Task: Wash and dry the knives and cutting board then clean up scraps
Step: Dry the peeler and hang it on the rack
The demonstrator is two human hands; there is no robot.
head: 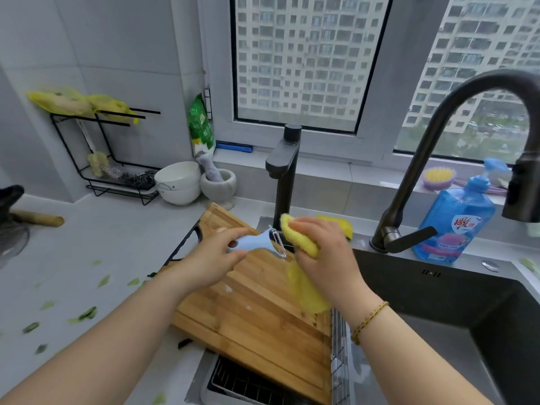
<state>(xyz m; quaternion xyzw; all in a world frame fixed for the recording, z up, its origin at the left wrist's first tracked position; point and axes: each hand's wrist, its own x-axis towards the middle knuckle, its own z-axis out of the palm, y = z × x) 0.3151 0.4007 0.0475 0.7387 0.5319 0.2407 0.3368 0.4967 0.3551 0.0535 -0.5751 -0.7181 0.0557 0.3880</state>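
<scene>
My left hand (pixel 216 255) grips a light blue peeler (pixel 257 241) by its handle, metal blade pointing right. My right hand (pixel 324 255) holds a yellow cloth (pixel 298 235) bunched against the peeler's blade, with the rest of the cloth hanging below the hand. Both hands hover over a wooden cutting board (pixel 251 311) that lies across the left end of the dark sink (pixel 438 302), over a wire rack (pixel 248 384). Green vegetable scraps (pixel 87 312) are scattered on the grey counter at the left. No knife is clearly visible.
A black arched faucet (pixel 455 118) and a second black tap (pixel 285 173) stand behind the sink. A blue dish soap bottle (pixel 455 220), a yellow sponge (pixel 339 223), white bowls (pixel 178 182), a stone mortar (pixel 219 182) and a black wire shelf (pixel 111 153) line the back.
</scene>
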